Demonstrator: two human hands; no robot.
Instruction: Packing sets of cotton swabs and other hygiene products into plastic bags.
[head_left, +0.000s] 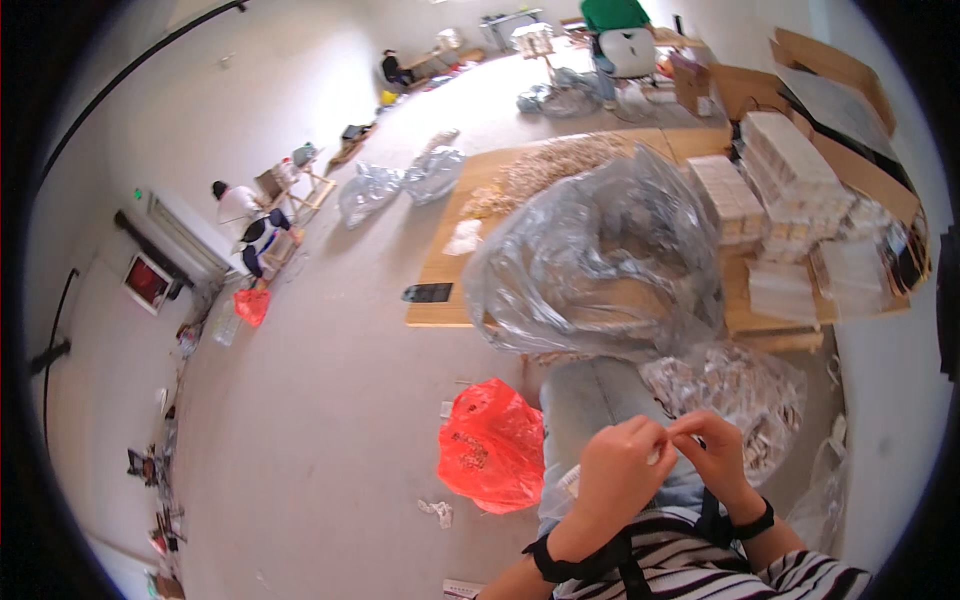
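Observation:
Above my lap, my left hand and my right hand meet at the fingertips. Both are closed in a pinch around something small and pale, mostly hidden by the fingers, so its kind does not show. A bit of white shows inside the curled left fingers. Under the hands are my legs in light blue jeans. To the left of my knee a red plastic bag stands on the floor, with small brownish bits in it. On the right lies a clear plastic bag filled with many small pale pieces.
A wooden table ahead bears a large clear plastic bag, a heap of small tan pieces, a dark phone-like slab and stacked white packs. Cardboard boxes stand behind. Other people sit farther off.

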